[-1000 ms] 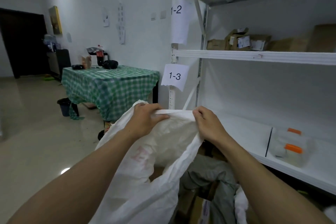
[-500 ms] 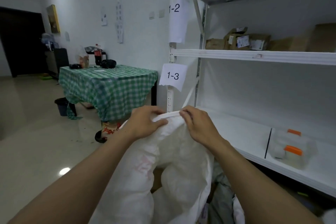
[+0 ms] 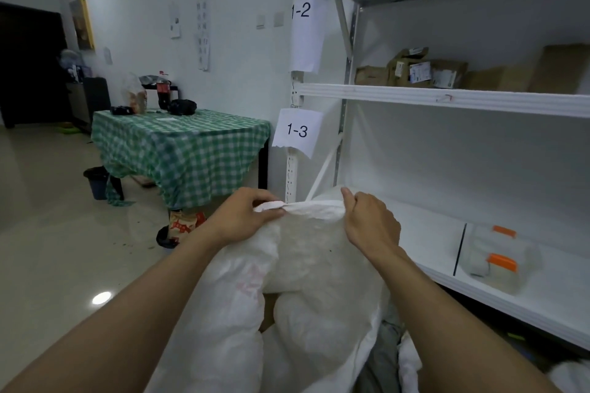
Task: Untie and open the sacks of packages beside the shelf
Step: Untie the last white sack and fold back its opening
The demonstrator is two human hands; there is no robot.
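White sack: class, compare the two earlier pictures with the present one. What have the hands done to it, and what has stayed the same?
The left hand and right hand first drew together, then moved apart again, pulling the white sack rim taut between them. Nothing was let go: both hands keep gripping the rim. The shelf and the checked table are unchanged.

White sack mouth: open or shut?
Cannot tell. Left hand and right hand hold white sack by its rim, taut; no opening or tie shows.
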